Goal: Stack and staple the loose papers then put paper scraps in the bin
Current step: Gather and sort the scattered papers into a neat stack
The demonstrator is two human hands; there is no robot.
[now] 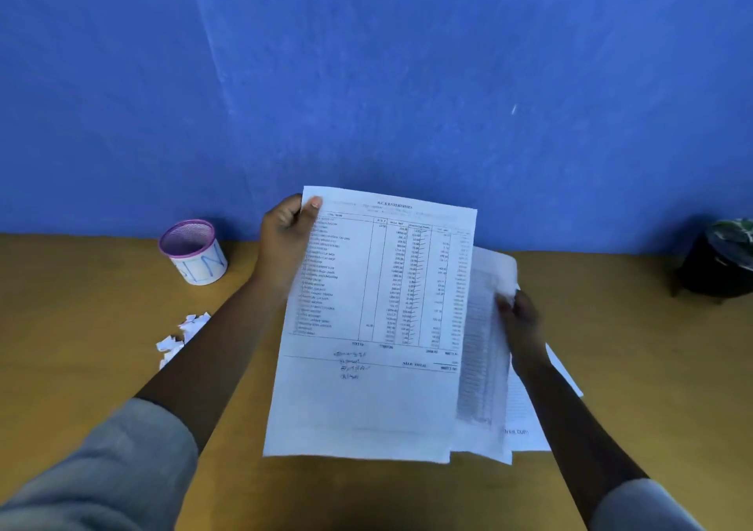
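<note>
Over the wooden desk point(102, 367) a printed invoice sheet point(375, 327) was held up, its top left corner pinched by the left hand point(285, 237), thumb on the front. Just right of that sheet, the right hand point(519, 314) gripped a second printed sheet point(485, 347), with more papers point(529, 420) lying beneath. Left of the invoice sheet lay torn paper scraps point(183, 335), and beyond them stood the purple-rimmed mesh bin point(193, 251).

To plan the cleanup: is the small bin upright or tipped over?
Upright: the mesh bin stands on the table with its open pink rim up.
</note>
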